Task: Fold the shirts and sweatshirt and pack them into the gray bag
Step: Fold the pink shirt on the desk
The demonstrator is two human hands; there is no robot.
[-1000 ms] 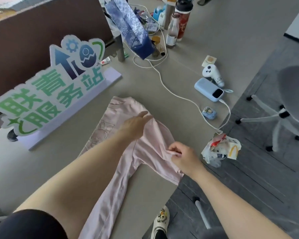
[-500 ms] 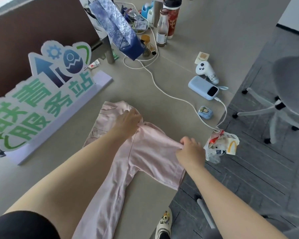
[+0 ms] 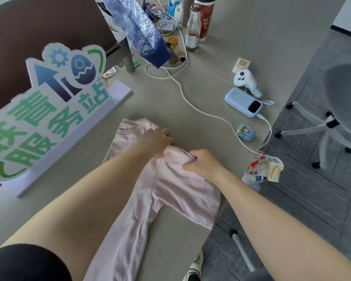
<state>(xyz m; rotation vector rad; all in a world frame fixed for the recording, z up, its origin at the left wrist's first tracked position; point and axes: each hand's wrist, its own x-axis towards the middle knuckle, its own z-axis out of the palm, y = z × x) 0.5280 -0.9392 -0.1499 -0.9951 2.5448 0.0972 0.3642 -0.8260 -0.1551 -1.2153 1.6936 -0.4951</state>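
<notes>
A pale pink long-sleeved shirt [image 3: 176, 189] lies on the grey table [image 3: 201, 102], one side folded over the body, a sleeve trailing toward me off the near edge. My left hand [image 3: 156, 141] grips the fabric near the shoulder, just below the collar. My right hand [image 3: 201, 162] pinches the folded edge a little to the right of it; the two hands are close together. No gray bag is in view.
A large green-and-blue standing sign [image 3: 49, 110] stands at the left. A white cable [image 3: 201, 110] runs to a blue power bank [image 3: 243, 102]; a white controller [image 3: 246, 82], small case [image 3: 245, 132], bottles [image 3: 193, 27], blue gift bag [image 3: 142, 31]. Crumpled wrapper [image 3: 265, 169] at the table edge; chair [image 3: 332, 110] right.
My right hand has carried the shirt's side edge left and up toward my left hand, folding the fabric over. My left hand has curled onto the shoulder. The view shifted slightly.
</notes>
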